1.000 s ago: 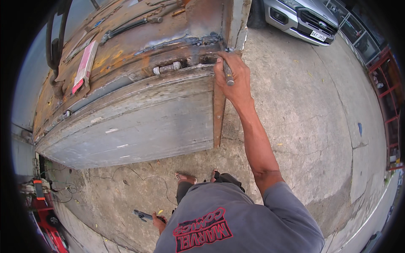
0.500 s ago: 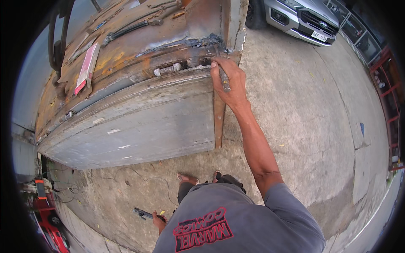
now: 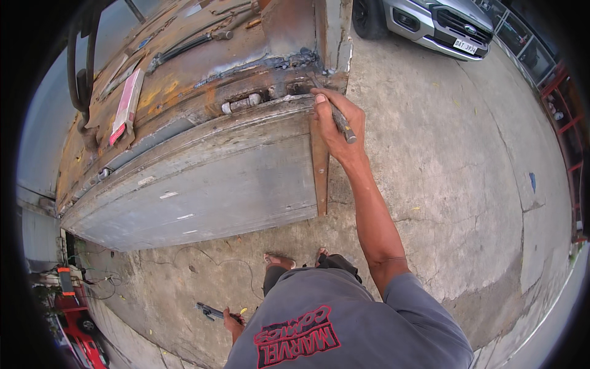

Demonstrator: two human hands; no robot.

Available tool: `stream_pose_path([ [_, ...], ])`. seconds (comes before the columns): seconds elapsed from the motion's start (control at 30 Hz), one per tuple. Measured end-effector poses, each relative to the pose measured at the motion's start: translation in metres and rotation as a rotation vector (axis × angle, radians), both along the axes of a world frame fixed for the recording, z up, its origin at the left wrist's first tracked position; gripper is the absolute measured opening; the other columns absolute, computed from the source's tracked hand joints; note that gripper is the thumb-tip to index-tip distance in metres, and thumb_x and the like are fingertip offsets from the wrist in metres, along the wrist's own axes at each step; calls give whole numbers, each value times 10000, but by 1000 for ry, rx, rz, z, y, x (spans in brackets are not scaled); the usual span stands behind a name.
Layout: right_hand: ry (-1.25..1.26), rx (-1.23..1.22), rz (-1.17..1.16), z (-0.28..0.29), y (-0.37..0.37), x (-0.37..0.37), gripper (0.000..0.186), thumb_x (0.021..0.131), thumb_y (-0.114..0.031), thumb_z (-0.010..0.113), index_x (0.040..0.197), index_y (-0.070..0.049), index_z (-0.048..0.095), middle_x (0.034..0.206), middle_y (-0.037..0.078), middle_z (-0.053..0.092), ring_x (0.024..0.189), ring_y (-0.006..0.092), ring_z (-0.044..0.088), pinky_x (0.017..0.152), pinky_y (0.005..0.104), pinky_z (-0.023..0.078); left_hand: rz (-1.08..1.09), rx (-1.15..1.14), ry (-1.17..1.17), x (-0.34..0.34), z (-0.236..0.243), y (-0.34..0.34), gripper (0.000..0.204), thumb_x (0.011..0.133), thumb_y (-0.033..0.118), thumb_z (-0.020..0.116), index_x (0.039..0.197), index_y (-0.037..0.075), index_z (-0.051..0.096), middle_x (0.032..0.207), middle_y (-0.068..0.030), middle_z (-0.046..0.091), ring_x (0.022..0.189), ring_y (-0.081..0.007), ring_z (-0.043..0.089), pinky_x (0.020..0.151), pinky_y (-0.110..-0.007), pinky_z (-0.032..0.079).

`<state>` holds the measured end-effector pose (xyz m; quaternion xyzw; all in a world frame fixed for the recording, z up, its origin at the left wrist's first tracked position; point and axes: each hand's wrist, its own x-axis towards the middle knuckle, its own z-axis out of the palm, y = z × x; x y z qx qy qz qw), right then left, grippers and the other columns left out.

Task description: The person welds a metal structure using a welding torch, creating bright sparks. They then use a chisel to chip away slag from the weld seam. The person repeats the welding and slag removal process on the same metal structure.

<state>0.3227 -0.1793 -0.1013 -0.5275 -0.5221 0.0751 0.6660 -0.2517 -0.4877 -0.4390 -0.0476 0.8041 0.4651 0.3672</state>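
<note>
My right hand [image 3: 339, 123] is closed around a worn, slim chisel [image 3: 344, 125], its butt end sticking out toward me. The thin tip points at the rusty corner of a truck bed [image 3: 286, 77], beside a rough grey-blue weld seam [image 3: 270, 63]; whether it touches the metal I cannot tell. Below that corner hangs the grey side panel [image 3: 209, 178], with a cylindrical hinge [image 3: 241, 103] along its top edge. Low at my left side, my left hand [image 3: 233, 321] grips a dark welding electrode holder [image 3: 210, 311], whose jaw end points left.
A hammer [image 3: 190, 48] and a pink-and-white box [image 3: 127, 106] lie on the bed among other tools. Dark bars [image 3: 83, 74] rise at its left. Thin cable [image 3: 243, 264] crosses the concrete floor [image 3: 430, 184]. A silver pickup [image 3: 430, 27] stands at the far right.
My right hand has shifted slightly right and down relative to the bed corner. The chisel now slants more, its butt swung to the right. My left hand keeps its hold.
</note>
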Motion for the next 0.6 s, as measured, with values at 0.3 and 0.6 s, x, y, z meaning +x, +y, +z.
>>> stream_pose_path([
  [0.3, 26, 22, -58, 9, 26, 6, 274, 1053, -208, 647, 1118, 18, 786, 978, 200, 784, 857, 289, 758, 805, 383, 583, -11, -16, -2, -4, 2, 4, 523, 911, 547, 760, 730, 129, 503, 628, -96, 603, 445, -228, 530, 411, -363, 395],
  [0.6, 245, -142, -23, 19, -20, 6, 359, 1056, -301, 717, 1185, 34, 708, 825, 82, 709, 688, 121, 637, 651, 299, 533, -5, -21, -8, -12, 6, 3, 528, 902, 551, 766, 739, 123, 504, 626, -96, 591, 460, -229, 531, 420, -367, 390],
])
